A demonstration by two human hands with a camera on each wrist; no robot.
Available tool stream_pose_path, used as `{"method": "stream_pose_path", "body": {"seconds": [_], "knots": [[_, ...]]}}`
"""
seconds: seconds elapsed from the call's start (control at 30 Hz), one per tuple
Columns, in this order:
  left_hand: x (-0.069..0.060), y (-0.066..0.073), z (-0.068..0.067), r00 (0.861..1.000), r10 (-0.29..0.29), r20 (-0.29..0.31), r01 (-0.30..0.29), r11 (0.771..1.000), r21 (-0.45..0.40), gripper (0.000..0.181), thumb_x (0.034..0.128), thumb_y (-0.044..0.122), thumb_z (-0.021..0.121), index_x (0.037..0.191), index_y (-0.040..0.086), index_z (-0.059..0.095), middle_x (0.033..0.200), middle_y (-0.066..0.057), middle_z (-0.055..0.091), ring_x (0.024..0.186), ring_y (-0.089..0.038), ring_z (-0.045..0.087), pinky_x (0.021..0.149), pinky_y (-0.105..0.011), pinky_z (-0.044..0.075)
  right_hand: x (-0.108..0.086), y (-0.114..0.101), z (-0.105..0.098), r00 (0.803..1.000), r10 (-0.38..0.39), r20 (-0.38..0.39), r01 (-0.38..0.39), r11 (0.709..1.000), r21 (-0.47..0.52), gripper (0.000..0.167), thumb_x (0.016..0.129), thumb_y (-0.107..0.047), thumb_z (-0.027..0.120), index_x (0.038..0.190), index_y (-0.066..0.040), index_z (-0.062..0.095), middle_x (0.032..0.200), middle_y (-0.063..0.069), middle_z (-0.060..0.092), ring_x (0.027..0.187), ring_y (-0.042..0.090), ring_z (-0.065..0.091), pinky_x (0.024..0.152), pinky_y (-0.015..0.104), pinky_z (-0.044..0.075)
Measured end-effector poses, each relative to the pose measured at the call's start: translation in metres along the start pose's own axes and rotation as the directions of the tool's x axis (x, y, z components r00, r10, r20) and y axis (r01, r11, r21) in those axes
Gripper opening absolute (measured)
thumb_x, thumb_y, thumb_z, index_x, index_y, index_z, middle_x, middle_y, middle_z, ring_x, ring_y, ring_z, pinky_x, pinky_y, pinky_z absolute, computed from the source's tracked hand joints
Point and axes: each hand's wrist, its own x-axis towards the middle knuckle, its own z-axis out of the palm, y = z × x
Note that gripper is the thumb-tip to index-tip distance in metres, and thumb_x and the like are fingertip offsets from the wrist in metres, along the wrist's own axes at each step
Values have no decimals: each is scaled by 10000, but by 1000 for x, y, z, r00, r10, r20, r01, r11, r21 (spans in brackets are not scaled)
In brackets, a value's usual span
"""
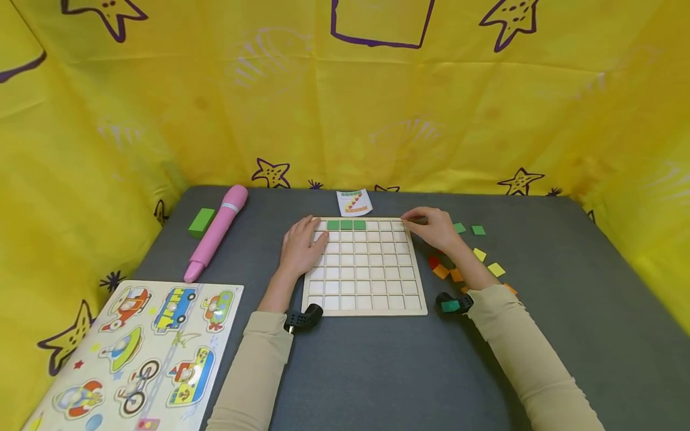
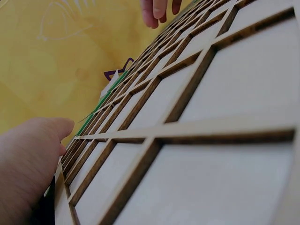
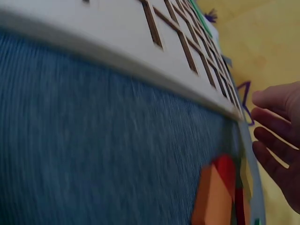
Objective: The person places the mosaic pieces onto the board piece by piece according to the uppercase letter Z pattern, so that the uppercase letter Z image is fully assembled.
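Note:
A wooden grid board [image 1: 363,315] with white square cells lies flat on the table. Three green square tiles [image 1: 347,225] sit side by side in its top row. My left hand [image 1: 300,248] rests on the board's upper left edge, its thumb over the grid. At the upper right corner is my right hand [image 1: 433,227], fingers loosely bent, with no tile visible in them. In the right wrist view, this hand [image 3: 281,136] shows its fingers apart from one another. Behind the board lies a small pattern card [image 1: 354,203] with green, yellow, red and orange squares.
Right of the board lie loose tiles: green [image 1: 478,230], yellow [image 1: 496,269], orange [image 1: 441,272] and red [image 1: 433,262]. On the left are a pink microphone-shaped toy [image 1: 215,234], a green block [image 1: 202,222] and a vehicle puzzle board [image 1: 162,353]. A yellow cloth [image 1: 345,120] hangs behind.

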Motion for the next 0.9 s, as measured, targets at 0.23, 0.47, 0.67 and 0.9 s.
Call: {"method": "stream_pose_path", "body": {"seconds": [0.23, 0.47, 0.67, 0.9], "knots": [[-1, -1, 0, 1000, 13, -8, -13, 1000, -4, 539, 1018, 369, 453, 1461, 62, 441, 1540, -154, 329, 1421, -340, 255, 1159, -508, 145, -15, 22, -26, 998, 59, -7, -59, 998, -23, 240, 955, -151, 636, 1160, -42, 696, 1172, 162, 666, 1072, 345, 619, 838, 484, 527], [-1, 0, 0, 1000, 14, -9, -14, 1000, -12, 530, 1020, 363, 459, 1456, 62, 448, 1538, -156, 334, 1423, -336, 254, 1159, -511, 143, -30, 40, -47, 995, 93, -34, -96, 991, -95, 264, 959, -148, 621, 1182, -19, 678, 1189, 213, 643, 1091, 387, 568, 859, 520, 477], [-2, 1, -1, 1000, 4, -6, -4, 1000, -10, 534, 1019, 364, 454, 1456, 57, 447, 1538, -159, 333, 1424, -337, 251, 1162, -508, 137, -39, 49, -61, 990, 127, -53, -134, 978, -159, 284, 955, -143, 617, 1202, -11, 664, 1230, 249, 602, 1122, 427, 531, 894, 562, 450], [-2, 2, -1, 1000, 5, -6, -5, 1000, -13, 540, 1017, 364, 454, 1461, 57, 440, 1537, -162, 331, 1423, -342, 252, 1159, -513, 140, -42, 55, -68, 984, 175, -23, -177, 971, -162, 346, 958, -187, 631, 1252, -5, 624, 1243, 260, 586, 1146, 435, 523, 894, 544, 470]]}}
